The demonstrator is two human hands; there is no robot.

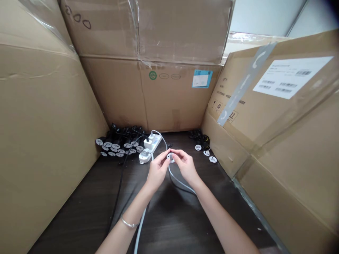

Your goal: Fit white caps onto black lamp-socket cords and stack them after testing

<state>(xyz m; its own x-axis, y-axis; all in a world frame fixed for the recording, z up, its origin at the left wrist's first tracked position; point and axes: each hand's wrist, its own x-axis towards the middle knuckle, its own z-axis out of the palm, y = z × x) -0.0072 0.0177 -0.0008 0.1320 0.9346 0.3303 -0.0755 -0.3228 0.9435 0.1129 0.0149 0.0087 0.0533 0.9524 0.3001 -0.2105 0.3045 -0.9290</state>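
Note:
Between my two hands, in the middle of the head view, is a small round white-faced part [171, 159] with a greyish piece at its centre. My left hand [156, 170] pinches its left side, thumb on the face and fingers behind. From the right, my right hand [188, 168] grips the same part, with its thumb against the centre piece. The fingertips of both hands meet at its top edge. A small black bit [170, 145] shows just beyond the fingers; I cannot tell whether it belongs to the part.
A white power strip [156, 142] with plugs lies beyond my left hand. Black cylinders with white round ends [116, 146] are piled at left. At right lie black wired pieces [202, 138] and a white disc [213, 159]. Cables cross the dark table [169, 225]; cardboard boxes [174, 106] enclose it.

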